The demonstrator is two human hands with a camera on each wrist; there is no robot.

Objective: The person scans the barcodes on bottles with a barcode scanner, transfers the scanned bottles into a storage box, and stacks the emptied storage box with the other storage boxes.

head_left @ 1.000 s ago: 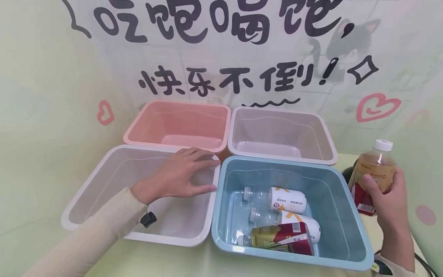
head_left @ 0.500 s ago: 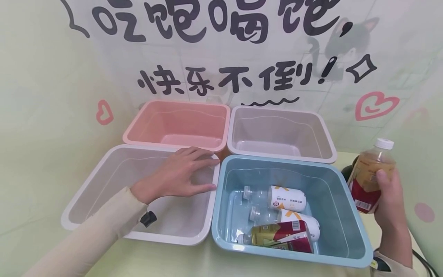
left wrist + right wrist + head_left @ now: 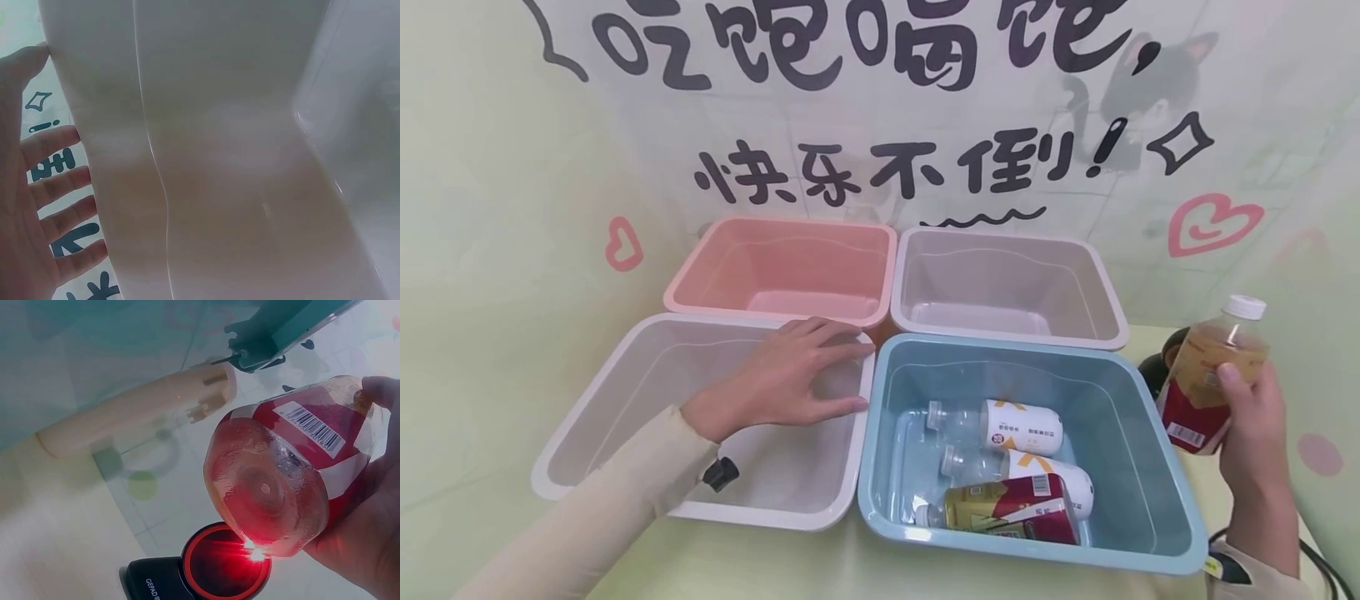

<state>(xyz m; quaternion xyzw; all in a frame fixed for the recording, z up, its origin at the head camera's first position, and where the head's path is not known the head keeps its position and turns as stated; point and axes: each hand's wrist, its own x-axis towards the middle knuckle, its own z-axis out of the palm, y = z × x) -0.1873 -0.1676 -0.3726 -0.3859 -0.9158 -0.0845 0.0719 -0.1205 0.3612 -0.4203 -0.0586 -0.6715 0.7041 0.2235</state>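
Red-labelled bottle [image 3: 1201, 383] in right hand [image 3: 1260, 437]; left hand [image 3: 782, 379] at white bin's rim [image 3: 760, 517]

Bottle [image 3: 1206, 367]: clear, white cap fitted, label yellow above and red below, barcode near base. Tilted, cap end up, leaning to right of head view. Held in right hand [image 3: 1258, 433], raised, just right of blue bin [image 3: 1030, 557]. Base edge lit red in right wrist view. Pale grey bin [image 3: 790, 475]: rectangular, upright, left of blue bin; left hand [image 3: 786, 379] touching right rim.
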